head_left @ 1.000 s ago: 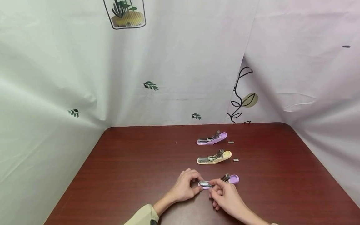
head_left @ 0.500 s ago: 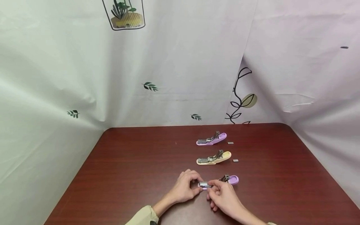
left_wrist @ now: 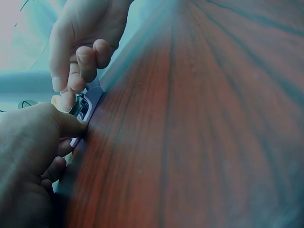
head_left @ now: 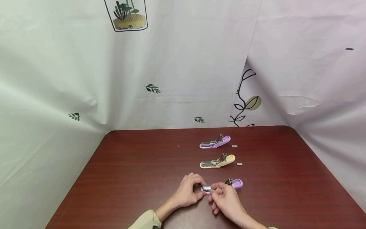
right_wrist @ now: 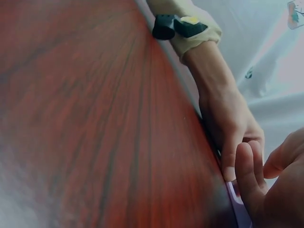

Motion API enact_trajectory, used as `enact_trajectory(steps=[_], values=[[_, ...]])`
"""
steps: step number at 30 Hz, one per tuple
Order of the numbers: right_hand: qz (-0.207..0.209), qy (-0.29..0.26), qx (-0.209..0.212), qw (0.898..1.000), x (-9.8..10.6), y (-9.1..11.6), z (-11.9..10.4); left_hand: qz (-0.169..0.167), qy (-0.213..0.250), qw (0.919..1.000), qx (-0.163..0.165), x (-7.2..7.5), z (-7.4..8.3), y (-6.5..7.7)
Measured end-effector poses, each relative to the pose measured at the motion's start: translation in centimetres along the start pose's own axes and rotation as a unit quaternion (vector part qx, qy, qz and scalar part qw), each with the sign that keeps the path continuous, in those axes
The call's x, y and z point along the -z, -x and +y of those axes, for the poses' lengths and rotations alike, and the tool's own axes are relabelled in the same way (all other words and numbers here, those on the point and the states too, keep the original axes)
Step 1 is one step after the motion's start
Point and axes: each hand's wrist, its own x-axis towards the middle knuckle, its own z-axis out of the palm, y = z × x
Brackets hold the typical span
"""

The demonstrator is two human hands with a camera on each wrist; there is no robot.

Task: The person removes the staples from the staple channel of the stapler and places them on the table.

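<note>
In the head view, an opened purple stapler (head_left: 237,183) lies nearest the person, its dark metal mechanism raised. My left hand (head_left: 188,190) grips its left end between thumb and fingers. My right hand (head_left: 227,198) pinches at the silver metal part (head_left: 206,188) of this stapler with thumb and index finger, its other fingers loosely curled. Their fingertips hide the middle of the stapler, so whether a small loose piece is between them is not visible. In the left wrist view, the left thumb (left_wrist: 71,126) presses the stapler's side. The right wrist view shows a purple edge (right_wrist: 237,206) under the fingers.
Beyond the hands lie an opened yellow stapler (head_left: 217,161) and another opened purple stapler (head_left: 215,142). A small grey staple strip (head_left: 239,164) lies right of the yellow one, another staple strip (head_left: 234,146) right of the far one. Patterned cloth (head_left: 177,63) hangs behind the reddish-brown table (head_left: 137,159).
My right hand has shifted slightly left along the near stapler toward my left hand. The left hand keeps its grip. The other staplers and staple strips lie as before.
</note>
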Motion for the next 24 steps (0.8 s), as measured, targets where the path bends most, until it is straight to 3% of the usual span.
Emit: enact_trajectory(steps=[6, 14, 24], values=[[0.043, 0.019, 0.005, 0.999, -0.44, -0.36, 0.12, 0.002, 0.004, 1.0000, -0.001, 0.01, 0.03, -0.04], [0.081, 0.091, 0.038, 0.992, -0.85, -0.67, 0.31, -0.001, 0.006, 1.0000, 0.006, -0.03, 0.02, -0.08], [0.066, 0.132, 0.081, 0.986, -0.54, -0.54, 0.68, -0.001, 0.006, 1.0000, 0.007, -0.05, 0.03, -0.02]])
